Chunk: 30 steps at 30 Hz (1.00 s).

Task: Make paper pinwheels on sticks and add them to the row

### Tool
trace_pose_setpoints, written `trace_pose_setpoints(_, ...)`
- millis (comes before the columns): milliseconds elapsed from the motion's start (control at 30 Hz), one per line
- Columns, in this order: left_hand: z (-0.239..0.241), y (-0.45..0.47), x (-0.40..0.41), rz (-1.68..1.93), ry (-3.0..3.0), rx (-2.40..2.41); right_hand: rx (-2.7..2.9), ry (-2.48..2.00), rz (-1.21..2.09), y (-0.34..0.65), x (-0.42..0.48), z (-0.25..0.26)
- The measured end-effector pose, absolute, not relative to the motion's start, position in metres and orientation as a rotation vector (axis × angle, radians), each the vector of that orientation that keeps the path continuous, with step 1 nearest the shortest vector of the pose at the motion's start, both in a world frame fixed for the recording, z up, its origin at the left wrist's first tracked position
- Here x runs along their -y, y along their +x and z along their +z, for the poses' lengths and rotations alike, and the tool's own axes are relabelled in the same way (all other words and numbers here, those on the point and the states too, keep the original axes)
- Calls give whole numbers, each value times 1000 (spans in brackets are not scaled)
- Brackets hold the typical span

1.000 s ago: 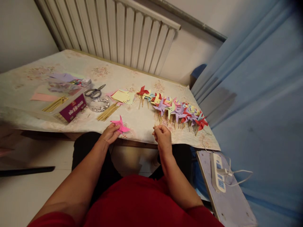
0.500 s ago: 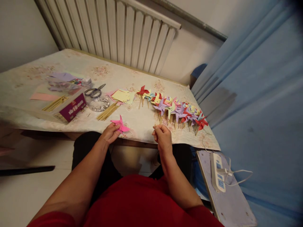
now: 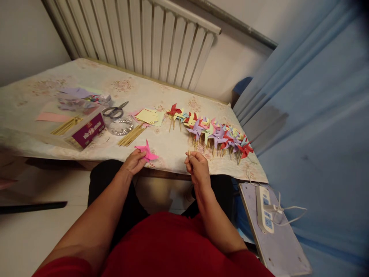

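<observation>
Between the thumb and fingers of my left hand [image 3: 135, 161] is a bright pink paper pinwheel head [image 3: 148, 152], its folded points spread over the table's front edge. My right hand [image 3: 197, 166] is closed in a pinch at the same edge, a little apart from the left. A small pale tip shows at its fingertips, but what it belongs to is hidden. Beyond the right hand lie rows of finished paper pinwheels [image 3: 217, 136] on sticks, in purple, red, yellow and other colours. A bundle of thin wooden sticks [image 3: 132, 135] lies just past my left hand.
Behind the sticks are a stack of paper squares [image 3: 147, 116], a round clear dish of shiny pins [image 3: 120, 127] and scissors [image 3: 115, 111]. A clear box with a purple label [image 3: 88, 131] stands left. A power strip [image 3: 264, 209] lies on a board at right, beside a blue curtain [image 3: 317, 115].
</observation>
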<state>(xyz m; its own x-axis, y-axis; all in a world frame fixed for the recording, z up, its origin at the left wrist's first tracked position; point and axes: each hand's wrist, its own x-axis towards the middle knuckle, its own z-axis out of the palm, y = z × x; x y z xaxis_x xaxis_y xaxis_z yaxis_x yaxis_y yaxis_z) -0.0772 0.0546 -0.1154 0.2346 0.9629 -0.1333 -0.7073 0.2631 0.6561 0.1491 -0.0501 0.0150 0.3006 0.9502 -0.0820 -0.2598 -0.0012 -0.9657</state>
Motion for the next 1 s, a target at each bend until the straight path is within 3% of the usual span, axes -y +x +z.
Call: trace_pose_setpoints(1000, -108, -76, -54, 1211, 523, -612, 739, -1130, 1168, 153, 52, 23)
